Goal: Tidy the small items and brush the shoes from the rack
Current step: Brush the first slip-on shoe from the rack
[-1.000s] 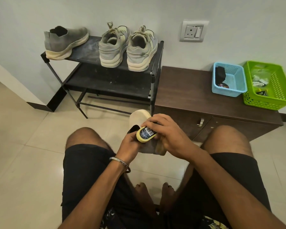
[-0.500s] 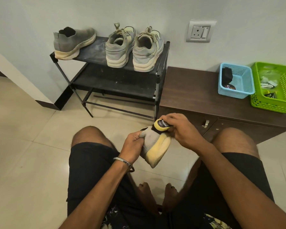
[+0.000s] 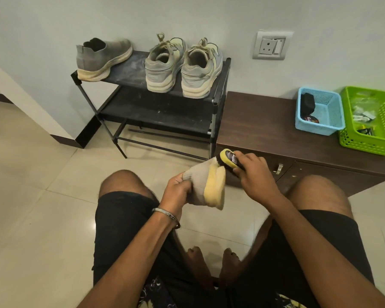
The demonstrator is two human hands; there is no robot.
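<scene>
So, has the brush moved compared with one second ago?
Yes. The brush in the right hand went from over the shoe's middle toward its toe end, nearer the cabinet.

Not much can actually be read here. Some engraved letters can be made out on the metal bracelet worn on the left wrist, something like "M SAT", but the rest is wrapped out of sight. A dark label with pale print is stuck on the yellow brush, held in the right hand, though it's too blurred for any word to be picked out. Orange and white lettering is seen on a dark packet in the blue basket, unreadable too.
</scene>
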